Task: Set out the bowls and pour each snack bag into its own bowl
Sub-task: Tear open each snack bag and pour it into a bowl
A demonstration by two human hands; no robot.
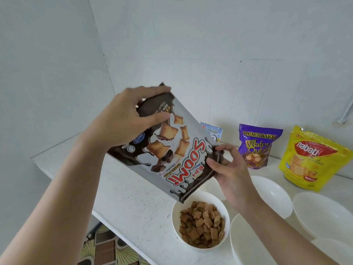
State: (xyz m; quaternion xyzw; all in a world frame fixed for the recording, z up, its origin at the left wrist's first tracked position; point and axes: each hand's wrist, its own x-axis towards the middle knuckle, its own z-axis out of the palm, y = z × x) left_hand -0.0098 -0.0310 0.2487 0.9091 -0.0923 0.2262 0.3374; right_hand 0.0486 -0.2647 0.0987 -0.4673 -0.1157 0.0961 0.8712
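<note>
A person is holding a Soom bag point(172, 150) upside down and tilted above a white bowl point(174, 213) on a white counter point(124, 197), the bag's lowest corner hanging just over the bowl's far rim. The left hand point(126, 119) is gripping the bag's upturned bottom end, fingers and thumb curled around it, while the right hand point(227, 169) is pinching the lower edge between thumb and fingers. Brown pillow-shaped pieces point(202, 224) are lying heaped in the bowl. More white bowls point(271, 192) are sitting to the right; a purple bag point(256, 146), a yellow bag point(313, 159) and a partly hidden blue bag point(213, 131) are standing by the wall.
</note>
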